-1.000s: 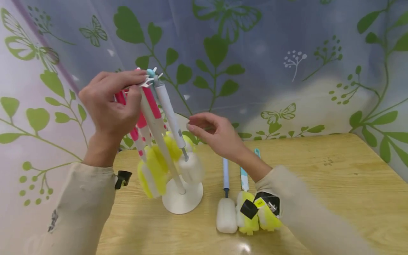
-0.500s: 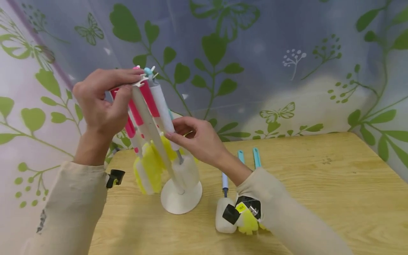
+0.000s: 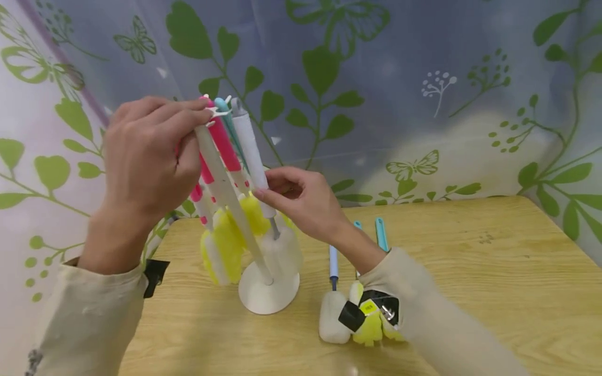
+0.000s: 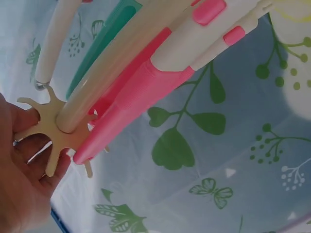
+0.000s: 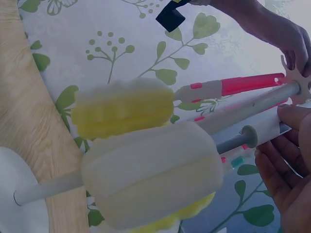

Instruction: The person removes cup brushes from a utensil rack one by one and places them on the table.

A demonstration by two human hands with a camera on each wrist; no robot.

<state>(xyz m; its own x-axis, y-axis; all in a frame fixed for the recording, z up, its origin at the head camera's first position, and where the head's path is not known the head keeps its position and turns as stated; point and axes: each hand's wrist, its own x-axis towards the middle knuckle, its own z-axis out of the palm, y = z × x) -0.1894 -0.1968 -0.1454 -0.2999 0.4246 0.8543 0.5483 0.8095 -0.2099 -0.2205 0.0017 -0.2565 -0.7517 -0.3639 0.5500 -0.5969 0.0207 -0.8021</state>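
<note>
My left hand point(image 3: 150, 151) holds the hooked top point(image 4: 60, 126) of a white stand, fingers above and thumb lower down. My right hand point(image 3: 305, 203) pinches the white handle of a bottle brush point(image 3: 254, 151) with thumb and fingers. This brush has a white sponge head point(image 5: 153, 174) hanging beside the pole point(image 3: 235, 209). Its grey end loop point(image 3: 237, 107) is at the tip of a hook; whether it is on the hook, I cannot tell. Pink-handled brushes point(image 4: 131, 107) and a teal-handled brush point(image 4: 99, 48) hang round the stand, with yellow sponge heads point(image 3: 223, 250) below.
The stand's round white base point(image 3: 268, 290) is on a wooden table point(image 3: 470, 292). To its right lie a white sponge brush point(image 3: 334, 316) and brushes with yellow heads point(image 3: 369, 329), partly behind my right wrist. A leaf-patterned curtain point(image 3: 376, 104) rises behind the table.
My right hand has moved left to the white-handled brush and taken hold of it. The brush's loop has shifted slightly outward from the stand's top. My left hand has stayed at the top.
</note>
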